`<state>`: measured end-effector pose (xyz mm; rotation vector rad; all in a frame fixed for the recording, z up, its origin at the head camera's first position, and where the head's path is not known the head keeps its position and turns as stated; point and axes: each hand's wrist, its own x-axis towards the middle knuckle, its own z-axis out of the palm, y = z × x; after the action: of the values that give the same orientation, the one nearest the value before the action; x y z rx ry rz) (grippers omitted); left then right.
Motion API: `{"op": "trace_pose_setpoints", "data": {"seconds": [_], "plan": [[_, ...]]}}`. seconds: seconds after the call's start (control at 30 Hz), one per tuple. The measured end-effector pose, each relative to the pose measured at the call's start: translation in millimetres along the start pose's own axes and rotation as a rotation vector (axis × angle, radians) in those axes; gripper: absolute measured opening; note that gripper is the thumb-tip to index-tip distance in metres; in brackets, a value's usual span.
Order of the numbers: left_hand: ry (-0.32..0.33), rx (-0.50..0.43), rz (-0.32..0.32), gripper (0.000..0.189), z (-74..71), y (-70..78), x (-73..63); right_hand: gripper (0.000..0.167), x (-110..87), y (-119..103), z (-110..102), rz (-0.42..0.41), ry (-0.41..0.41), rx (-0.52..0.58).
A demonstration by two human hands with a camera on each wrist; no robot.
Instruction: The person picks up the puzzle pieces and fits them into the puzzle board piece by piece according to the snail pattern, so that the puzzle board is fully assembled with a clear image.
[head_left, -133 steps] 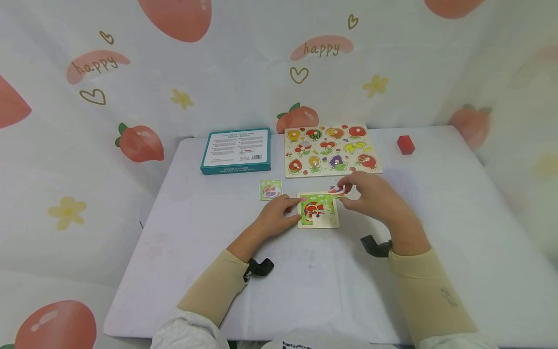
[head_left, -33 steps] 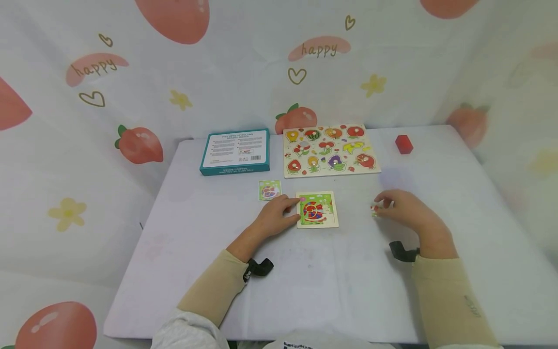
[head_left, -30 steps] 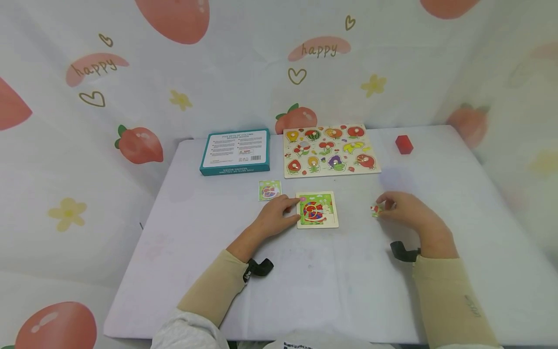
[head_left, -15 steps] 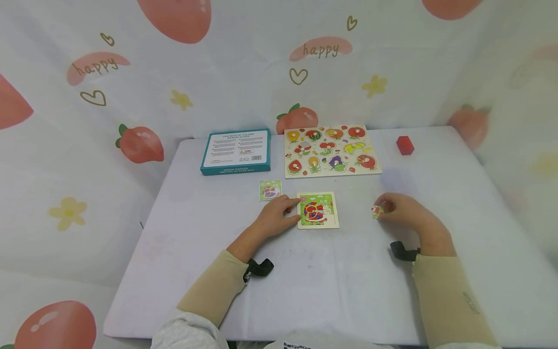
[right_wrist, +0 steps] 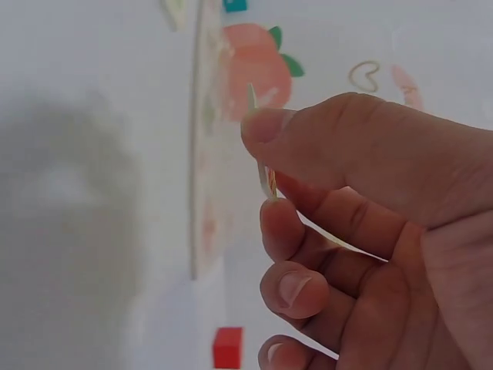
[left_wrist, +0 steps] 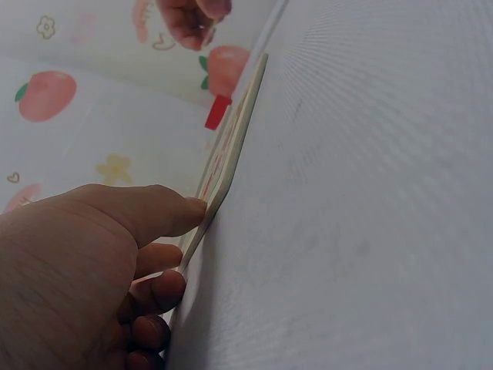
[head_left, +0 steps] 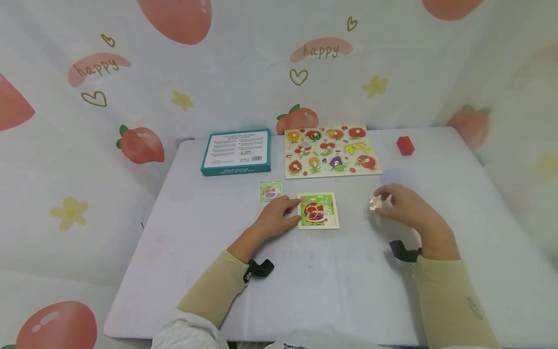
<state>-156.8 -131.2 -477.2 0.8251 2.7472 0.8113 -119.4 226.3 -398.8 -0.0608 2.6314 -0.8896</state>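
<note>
A small square snail jigsaw puzzle (head_left: 318,211) lies in its pale wooden frame at the middle of the table, with bare wood showing at its lower right. My left hand (head_left: 275,216) rests at its left side, index finger at the upper corner and thumb lower down; in the left wrist view the thumb (left_wrist: 173,213) touches the frame's edge. To the right of the frame, my right hand (head_left: 403,206) pinches a small puzzle piece (head_left: 375,203) between thumb and fingers. That piece (right_wrist: 263,173) appears edge-on in the right wrist view, held above the table.
A snail picture card (head_left: 271,190) lies beyond my left hand. Behind stand a teal-edged box (head_left: 236,151) and a fruit knob puzzle board (head_left: 333,151). A red block (head_left: 405,145) sits at the back right, near the printed cloth backdrop (head_left: 244,63).
My right hand has moved right from the frame's upper corner and now holds a small piece, lifted and turned slightly. More pieces fill the puzzle's lower left. The left hand stays put.
</note>
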Motion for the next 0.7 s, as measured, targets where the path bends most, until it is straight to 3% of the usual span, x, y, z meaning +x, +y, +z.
{"op": "trace_pose_setpoints", "data": {"seconds": [0.37, 0.7], "plan": [[0.008, -0.009, -0.004, 0.05, 1.0, 0.7, -0.9, 0.048, -13.3, -30, -6, -0.111, 0.071, -0.04], [0.011, -0.004, 0.017, 0.051, 0.5, -0.5, -0.1, 0.045, -12.5, -55, -5, -0.234, 0.071, -0.086]]}}
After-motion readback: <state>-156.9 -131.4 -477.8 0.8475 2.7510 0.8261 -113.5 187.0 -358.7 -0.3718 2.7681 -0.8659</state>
